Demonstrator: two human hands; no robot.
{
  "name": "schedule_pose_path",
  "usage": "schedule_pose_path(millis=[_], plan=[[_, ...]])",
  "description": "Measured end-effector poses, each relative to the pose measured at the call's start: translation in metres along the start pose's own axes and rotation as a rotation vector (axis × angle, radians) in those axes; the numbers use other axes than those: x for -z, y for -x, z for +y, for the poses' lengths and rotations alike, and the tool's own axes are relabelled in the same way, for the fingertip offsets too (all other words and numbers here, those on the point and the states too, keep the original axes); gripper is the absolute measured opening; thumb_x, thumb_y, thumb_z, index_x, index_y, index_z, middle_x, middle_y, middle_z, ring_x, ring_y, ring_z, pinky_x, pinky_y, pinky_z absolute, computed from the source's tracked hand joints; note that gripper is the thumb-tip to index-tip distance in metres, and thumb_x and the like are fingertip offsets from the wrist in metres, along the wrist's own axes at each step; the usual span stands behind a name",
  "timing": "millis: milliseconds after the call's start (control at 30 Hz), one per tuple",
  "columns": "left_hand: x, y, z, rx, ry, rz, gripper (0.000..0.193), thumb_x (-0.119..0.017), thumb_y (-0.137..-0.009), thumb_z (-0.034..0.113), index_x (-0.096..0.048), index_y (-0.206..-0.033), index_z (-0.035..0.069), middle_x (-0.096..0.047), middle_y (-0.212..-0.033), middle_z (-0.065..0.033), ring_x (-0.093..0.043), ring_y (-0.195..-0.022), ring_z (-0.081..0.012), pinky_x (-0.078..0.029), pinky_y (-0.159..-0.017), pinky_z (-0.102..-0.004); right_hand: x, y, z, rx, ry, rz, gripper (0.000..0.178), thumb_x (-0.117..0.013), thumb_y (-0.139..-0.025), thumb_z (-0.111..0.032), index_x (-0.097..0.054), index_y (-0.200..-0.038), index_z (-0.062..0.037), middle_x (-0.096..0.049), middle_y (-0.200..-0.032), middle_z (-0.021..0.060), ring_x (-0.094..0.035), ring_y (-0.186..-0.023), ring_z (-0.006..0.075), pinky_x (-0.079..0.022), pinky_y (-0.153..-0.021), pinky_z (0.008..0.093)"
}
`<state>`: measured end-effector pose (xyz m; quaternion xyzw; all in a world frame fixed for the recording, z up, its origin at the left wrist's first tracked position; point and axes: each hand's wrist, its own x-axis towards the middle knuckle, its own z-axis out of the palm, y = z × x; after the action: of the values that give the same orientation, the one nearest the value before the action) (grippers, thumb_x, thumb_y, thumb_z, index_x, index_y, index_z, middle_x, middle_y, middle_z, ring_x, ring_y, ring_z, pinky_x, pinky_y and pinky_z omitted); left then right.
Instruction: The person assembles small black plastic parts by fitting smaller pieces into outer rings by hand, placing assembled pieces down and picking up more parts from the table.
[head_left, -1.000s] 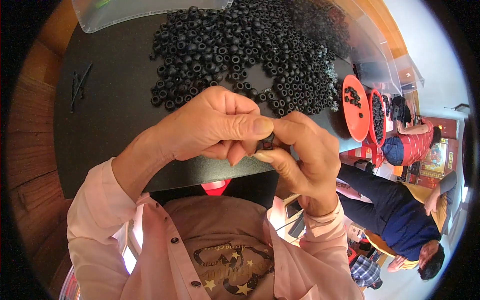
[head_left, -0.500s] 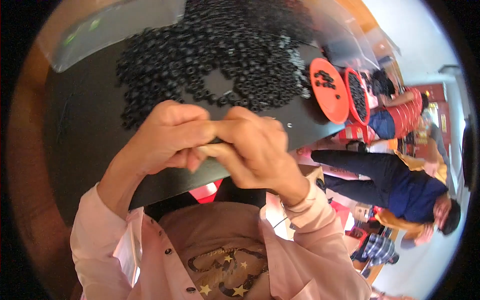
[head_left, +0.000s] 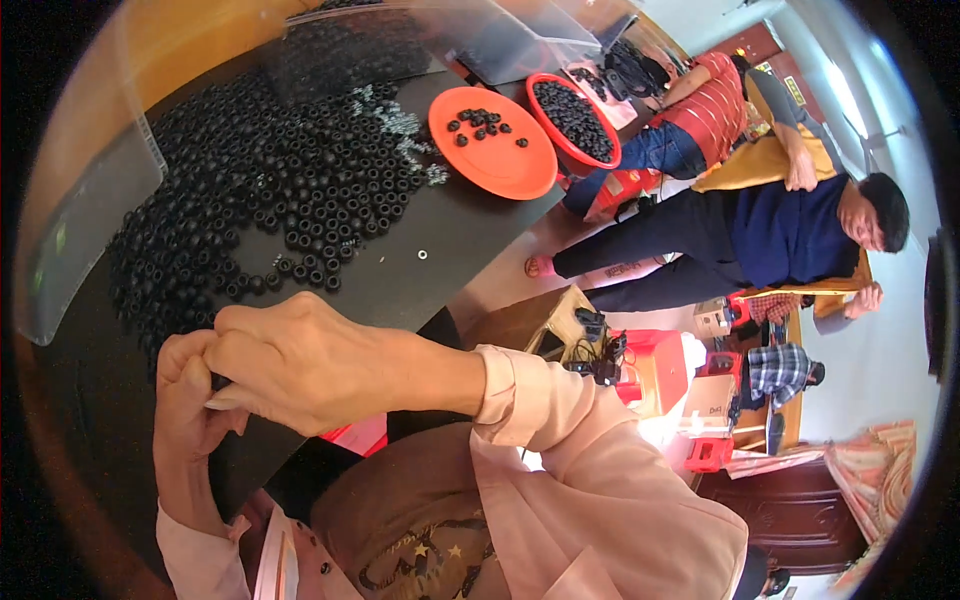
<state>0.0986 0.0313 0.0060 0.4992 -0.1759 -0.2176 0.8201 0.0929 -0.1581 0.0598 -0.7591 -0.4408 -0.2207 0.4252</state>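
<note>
My left hand (head_left: 182, 390) and my right hand (head_left: 290, 360) meet over the near left of the dark table (head_left: 400, 290), fingers closed and pressed together. Between their fingertips a bit of a small black part (head_left: 219, 381) shows; most of it is covered. Just beyond them spreads a big heap of small black ring-like parts (head_left: 300, 200) with round holes. Pale little coil-like pieces (head_left: 395, 120) lie along the heap's right side. One small white ring (head_left: 422, 254) sits apart on the tabletop.
An orange plate (head_left: 500, 165) holds several black parts, beside a red basin (head_left: 610, 150) full of them. Clear plastic sheets (head_left: 95, 230) border the heap. Right of the table are a cardboard box (head_left: 535, 320) and a red container (head_left: 655, 365). A person (head_left: 790, 235) stands beyond.
The view has swung to the right, so the heap and plate sit further left in the picture. My hands stay together, closed around the small black part.
</note>
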Motion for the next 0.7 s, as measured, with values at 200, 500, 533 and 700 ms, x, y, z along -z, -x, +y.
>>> schedule_pose_path(millis=[200, 500, 533, 700], plan=[[-0.009, 0.001, 0.0, 0.032, 0.066, 0.058, 0.049, -0.063, -0.085, 0.039, -0.056, -0.105, -0.005, -0.061, -0.071, -0.0083, -0.051, -0.042, -0.0089, -0.037, -0.034, -0.0183, 0.012, 0.001, -0.004, -0.038, -0.056, 0.005, 0.022, -0.065, -0.078, -0.016, -0.051, -0.086, 0.0005, -0.044, -0.071, 0.0099, -0.05, -0.052, 0.0283, -0.04, -0.042, 0.0359], [-0.005, -0.008, 0.004, 0.068, 0.035, 0.022, 0.044, -0.062, -0.087, 0.035, -0.054, -0.106, -0.004, -0.058, -0.068, -0.0038, -0.045, -0.04, -0.0058, -0.031, -0.033, -0.0179, 0.014, 0.001, -0.006, -0.134, 0.08, -0.101, 0.024, -0.061, -0.078, -0.015, -0.053, -0.093, 0.0007, -0.046, -0.074, 0.0104, -0.052, -0.059, 0.0262, -0.042, -0.047, 0.0345], [-0.004, -0.006, -0.002, 0.037, 0.06, 0.062, 0.042, -0.062, -0.087, 0.034, -0.055, -0.103, -0.004, -0.058, -0.067, -0.0042, -0.045, -0.039, -0.0064, -0.031, -0.033, -0.0182, 0.013, 0.002, -0.005, -0.098, 0.086, -0.094, 0.023, -0.061, -0.078, -0.015, -0.053, -0.093, 0.0007, -0.046, -0.073, 0.0099, -0.052, -0.059, 0.0254, -0.042, -0.047, 0.0343], [-0.011, -0.003, -0.001, 0.092, 0.179, 0.003, 0.042, -0.066, -0.084, 0.035, -0.061, -0.088, -0.006, -0.059, -0.06, -0.0085, -0.048, -0.036, -0.0107, -0.035, -0.031, -0.0209, 0.016, 0.003, -0.014, -0.078, 0.036, -0.092, 0.024, -0.062, -0.077, -0.014, -0.055, -0.094, 0.0011, -0.045, -0.07, 0.0087, -0.051, -0.059, 0.0244, -0.041, -0.045, 0.0341]])
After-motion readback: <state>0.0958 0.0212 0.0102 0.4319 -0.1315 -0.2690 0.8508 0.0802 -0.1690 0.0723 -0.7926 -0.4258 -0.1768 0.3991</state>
